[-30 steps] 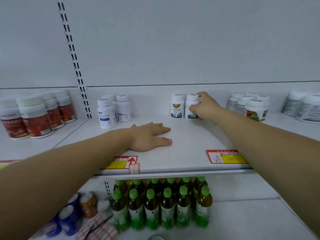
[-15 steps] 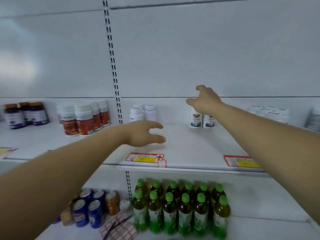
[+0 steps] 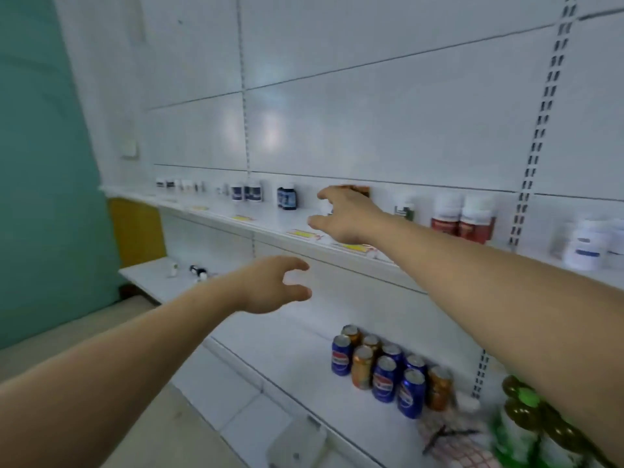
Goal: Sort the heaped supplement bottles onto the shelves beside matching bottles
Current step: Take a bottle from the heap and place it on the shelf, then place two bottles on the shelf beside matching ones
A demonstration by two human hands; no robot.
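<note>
glossy white back panel [image 3: 388,123], seemingly metal cans [image 3: 385,373]

Supplement bottles [image 3: 462,217] stand in groups along the upper shelf [image 3: 270,228], against its back panel. On the lower shelf [image 3: 290,352] cans [image 3: 385,369] cluster left of drink bottles [image 3: 526,423]; far left, small bottles [image 3: 197,271] lie on a low ledge [image 3: 148,278]

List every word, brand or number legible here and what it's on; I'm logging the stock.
None reads clearly.
Blue cans: red-white-blue emblem, lettering blurred.
Orange cans: print blurred.
Red-labelled bottles: text blurred.
Dark blue-labelled bottles: text blurred.
Yellow price tags on the shelf edge: too small.
</note>
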